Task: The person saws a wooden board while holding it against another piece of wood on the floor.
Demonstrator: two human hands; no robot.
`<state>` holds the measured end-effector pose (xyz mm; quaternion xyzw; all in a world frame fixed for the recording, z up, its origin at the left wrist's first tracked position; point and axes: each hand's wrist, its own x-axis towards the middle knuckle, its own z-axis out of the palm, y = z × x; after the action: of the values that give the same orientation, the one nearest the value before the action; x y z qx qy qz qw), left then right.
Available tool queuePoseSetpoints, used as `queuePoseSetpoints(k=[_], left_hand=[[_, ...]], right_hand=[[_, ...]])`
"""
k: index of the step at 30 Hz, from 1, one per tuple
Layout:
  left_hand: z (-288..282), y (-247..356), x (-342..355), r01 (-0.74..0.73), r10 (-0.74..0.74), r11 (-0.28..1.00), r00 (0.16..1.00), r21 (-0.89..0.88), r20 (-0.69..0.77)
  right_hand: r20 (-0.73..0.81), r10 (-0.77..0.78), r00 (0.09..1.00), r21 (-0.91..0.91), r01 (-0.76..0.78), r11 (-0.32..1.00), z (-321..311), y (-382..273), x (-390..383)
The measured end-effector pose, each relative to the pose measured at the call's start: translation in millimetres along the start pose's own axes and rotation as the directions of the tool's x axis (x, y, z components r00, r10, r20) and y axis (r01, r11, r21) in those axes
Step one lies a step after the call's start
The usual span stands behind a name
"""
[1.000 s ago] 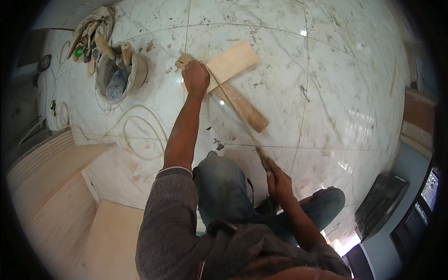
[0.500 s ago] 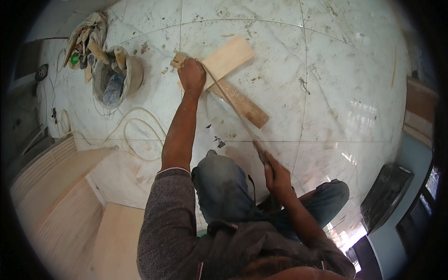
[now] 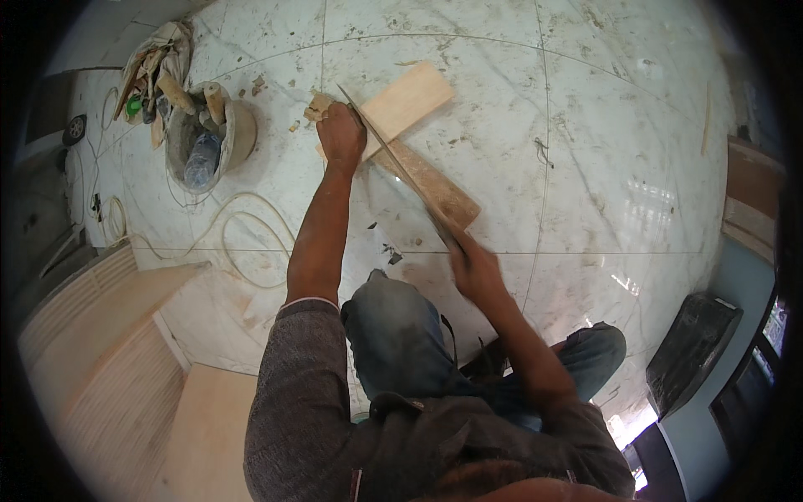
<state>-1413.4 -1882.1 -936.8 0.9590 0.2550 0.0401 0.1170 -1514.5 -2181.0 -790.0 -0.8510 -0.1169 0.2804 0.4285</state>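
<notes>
My left hand (image 3: pixel 341 138) is closed on the near-left end of a pale wooden board (image 3: pixel 411 99), pressing it from above. A long thin hand saw (image 3: pixel 421 194), seen nearly edge-on, lies slantwise over the board just right of that hand. Its handle is in my right hand (image 3: pixel 478 269), whose fingers are wrapped round it. Under the board, a browner wooden strip (image 3: pixel 447 194) sticks out toward me and to the right. A ragged tan scrap (image 3: pixel 318 106) sits beside my left knuckles.
On the left stand a bucket (image 3: pixel 242 138) holding a clear plastic bottle and tools, and a cloth bag (image 3: pixel 171 50) of tools. A pale hose (image 3: pixel 242 201) loops over the tiled floor (image 3: pixel 619 125). Ribbed panels (image 3: pixel 100 360) lie lower left; a black case (image 3: pixel 693 351) is at right.
My right hand has pushed the saw forward and to the left, so its tip now reaches past my left hand. My left hand and the board have hardly moved.
</notes>
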Motion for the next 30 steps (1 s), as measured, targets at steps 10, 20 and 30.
queuePoseSetpoints(k=[10, 20, 30], left_hand=[[6.4, -7.6, 1.0, 0.041, -0.041, 0.999, 0.999, -0.001, 0.004], [9.8, -6.2, 7.5, 0.038, -0.041, 0.998, 0.997, -0.042, -0.061], [12.0, -10.5, 7.4, 0.032, -0.033, 0.999, 0.999, -0.042, -0.02]], right_hand=[[-0.064, -0.043, 0.997, -0.015, 0.042, 0.999, -15.9, 28.9, -77.2], [-0.021, -0.025, 0.999, -0.09, 0.023, 0.996, 6.3, 18.6, -38.1], [0.027, 0.049, 0.998, 0.051, -0.05, 0.997, 25.4, 17.0, 29.8]])
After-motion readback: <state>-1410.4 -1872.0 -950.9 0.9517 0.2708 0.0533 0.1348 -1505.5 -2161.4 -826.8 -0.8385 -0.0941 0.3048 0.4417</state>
